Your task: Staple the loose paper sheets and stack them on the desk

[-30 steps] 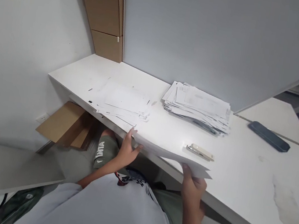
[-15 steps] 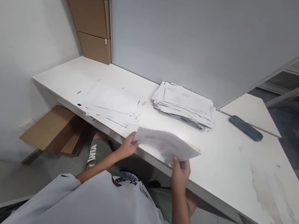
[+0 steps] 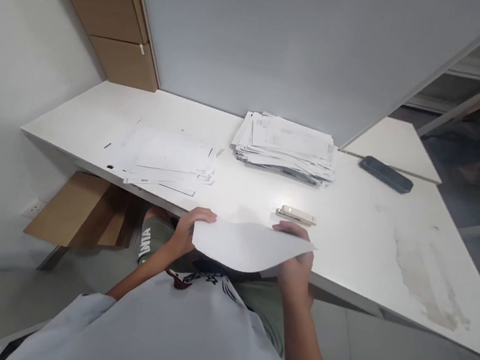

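Observation:
I hold a white paper sheet [image 3: 244,246] at the near edge of the white table [image 3: 347,243], with its blank side toward me. My left hand [image 3: 186,229] grips its left edge, fingers curled over the top. My right hand [image 3: 297,265] holds its right edge, fingers wrapped behind it. A small cream stapler [image 3: 296,215] lies on the table just beyond my right hand.
A thick stack of papers [image 3: 287,148] sits at the back against the grey partition. A flatter spread of sheets [image 3: 162,160] lies at the left. A dark phone [image 3: 386,174] rests at the far right. Cardboard [image 3: 79,211] lies under the table; brown boxes [image 3: 108,6] stand in the corner.
The sheet has been turned over and drawn toward me: its printed face showed half a second ago, now the blank side does. The stapler it covered is visible again.

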Available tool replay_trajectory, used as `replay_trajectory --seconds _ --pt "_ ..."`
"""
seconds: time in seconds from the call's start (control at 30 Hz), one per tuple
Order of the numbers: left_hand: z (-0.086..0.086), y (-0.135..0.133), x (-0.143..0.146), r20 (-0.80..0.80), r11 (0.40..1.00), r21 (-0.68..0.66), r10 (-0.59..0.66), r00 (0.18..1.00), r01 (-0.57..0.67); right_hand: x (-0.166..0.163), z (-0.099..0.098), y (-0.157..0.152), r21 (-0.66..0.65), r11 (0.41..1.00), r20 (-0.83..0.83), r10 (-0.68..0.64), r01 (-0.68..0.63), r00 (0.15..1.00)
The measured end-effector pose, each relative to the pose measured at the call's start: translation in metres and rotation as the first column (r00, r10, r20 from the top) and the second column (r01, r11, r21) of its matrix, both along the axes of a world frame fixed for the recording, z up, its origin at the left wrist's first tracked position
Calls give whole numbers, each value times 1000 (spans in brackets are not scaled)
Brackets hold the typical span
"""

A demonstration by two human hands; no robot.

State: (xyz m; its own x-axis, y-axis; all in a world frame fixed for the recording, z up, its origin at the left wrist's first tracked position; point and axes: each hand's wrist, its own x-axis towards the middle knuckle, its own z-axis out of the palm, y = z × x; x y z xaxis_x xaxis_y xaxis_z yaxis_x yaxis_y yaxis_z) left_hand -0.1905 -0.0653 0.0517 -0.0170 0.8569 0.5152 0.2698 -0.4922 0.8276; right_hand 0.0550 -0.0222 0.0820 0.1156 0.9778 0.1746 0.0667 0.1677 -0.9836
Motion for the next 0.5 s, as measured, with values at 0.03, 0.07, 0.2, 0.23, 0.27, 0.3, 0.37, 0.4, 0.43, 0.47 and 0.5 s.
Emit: replay_trajectory --seconds 0.03,0.07,0.2,0.23,0.27,0.3,0.37,0.4,0.43,0.47,0.5 --pt "-1 1 0 -1 1000 -7 8 1000 -8 1 1 2 45 999 27 7 -8 1000" --pt "-2 2 1 -12 999 -33 33 999 -33 1 1 5 73 997 44 6 -9 999" --pt "-18 12 5 25 956 -161 253 967 -245 0 -1 16 25 1000 47 16 -18 999" --pt "-22 15 5 54 943 -176 296 954 -283 0 -1 18 12 1000 44 8 -9 999" --pt "-27 18 5 78 933 -187 327 942 -308 0 -1 20 11 1000 43 -7 7 999" --pt "-30 20 5 88 926 -197 343 935 -321 0 -2 21 22 999 39 -26 26 999" --pt "-35 25 4 76 917 -220 355 932 -332 0 -5 25 51 997 36 -59 57 998" --pt "-36 26 4 63 917 -233 347 936 -324 0 -8 26 55 996 34 -70 68 997" --pt "-37 28 4 51 919 -249 327 944 -305 -1 -13 27 47 996 29 -77 75 997" --pt "-37 29 5 42 921 -261 310 950 -289 -1 -18 28 33 996 20 -85 84 996" --pt "-37 30 5 35 924 -268 292 956 -273 -1 -25 28 18 995 7 -96 96 995"
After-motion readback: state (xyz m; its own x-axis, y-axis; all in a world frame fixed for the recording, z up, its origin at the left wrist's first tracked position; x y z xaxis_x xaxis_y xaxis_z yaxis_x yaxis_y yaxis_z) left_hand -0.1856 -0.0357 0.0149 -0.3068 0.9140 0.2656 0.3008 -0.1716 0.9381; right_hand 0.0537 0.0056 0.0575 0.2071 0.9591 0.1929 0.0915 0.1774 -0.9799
